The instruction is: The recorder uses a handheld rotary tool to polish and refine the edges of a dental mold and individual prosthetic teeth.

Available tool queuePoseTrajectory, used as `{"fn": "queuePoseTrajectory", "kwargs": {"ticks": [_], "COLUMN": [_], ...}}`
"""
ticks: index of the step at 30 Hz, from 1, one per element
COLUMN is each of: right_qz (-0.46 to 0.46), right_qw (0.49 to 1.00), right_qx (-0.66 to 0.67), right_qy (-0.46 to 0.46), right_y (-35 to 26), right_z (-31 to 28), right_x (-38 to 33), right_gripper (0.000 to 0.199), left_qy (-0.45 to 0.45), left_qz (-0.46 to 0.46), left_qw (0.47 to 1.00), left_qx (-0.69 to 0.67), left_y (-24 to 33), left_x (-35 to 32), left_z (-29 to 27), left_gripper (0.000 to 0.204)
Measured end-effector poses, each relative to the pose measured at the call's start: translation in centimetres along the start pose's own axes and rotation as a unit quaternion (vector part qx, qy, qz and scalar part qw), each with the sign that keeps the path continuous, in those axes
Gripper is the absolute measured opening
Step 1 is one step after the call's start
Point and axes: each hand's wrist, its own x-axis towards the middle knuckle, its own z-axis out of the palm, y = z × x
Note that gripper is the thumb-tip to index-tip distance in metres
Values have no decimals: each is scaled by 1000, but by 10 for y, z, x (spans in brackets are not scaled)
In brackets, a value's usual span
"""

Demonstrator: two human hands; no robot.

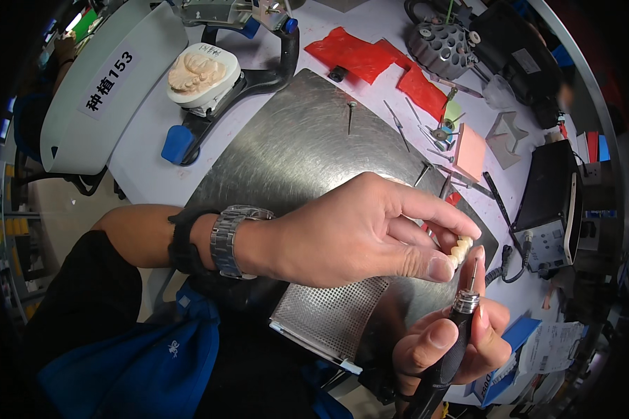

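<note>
My left hand (349,241), with a metal watch at its wrist, pinches a short row of cream-coloured dental crowns (460,251) between thumb and fingertips. In my right hand (493,343) is a black rotary handpiece (449,353) with a silver collar, held like a pen. Its thin bur (475,274) points up beside the crowns; whether it touches them I cannot tell. One right fingertip reaches up close to the crowns. Both hands are above the right part of a scratched metal plate (279,150), and a perforated metal grille (332,314) lies below my left hand.
A plaster dental model (197,73) sits on a black articulator at the upper left, beside a pale curved shield (136,42). Loose burs, red sheets (353,56), a round bur holder (446,45) and a pink block (470,152) lie farther back. A dark control box (548,202) stands right.
</note>
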Motion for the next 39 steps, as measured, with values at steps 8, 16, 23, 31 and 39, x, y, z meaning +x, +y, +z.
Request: {"fn": "queuePoseTrajectory", "kwargs": {"ticks": [8,16,23,31,39], "right_qz": [-31,-29,-17,-38,-8], "right_qw": [996,997,999,997,994], "right_qx": [-60,-35,-5,-13,-10], "right_qy": [-59,-55,-46,-70,-112], "right_y": [-1,-3,-2,-4,-3], "right_z": [-6,-2,-1,-5,-17], "right_x": [4,3,0,4,5], "right_gripper": [32,30,29,28,29], "left_qy": [-18,-8,-8,-9,-19], "left_qz": [-7,1,-12,-10,-1], "left_qw": [1000,1000,1000,1000,1000], "left_qx": [19,-8,6,10,-20], "left_y": [1,0,0,1,1], "left_x": [1,1,0,0,1], "left_z": [-2,-1,-3,-2,-1], "left_gripper": [38,36,37,37,37]}}
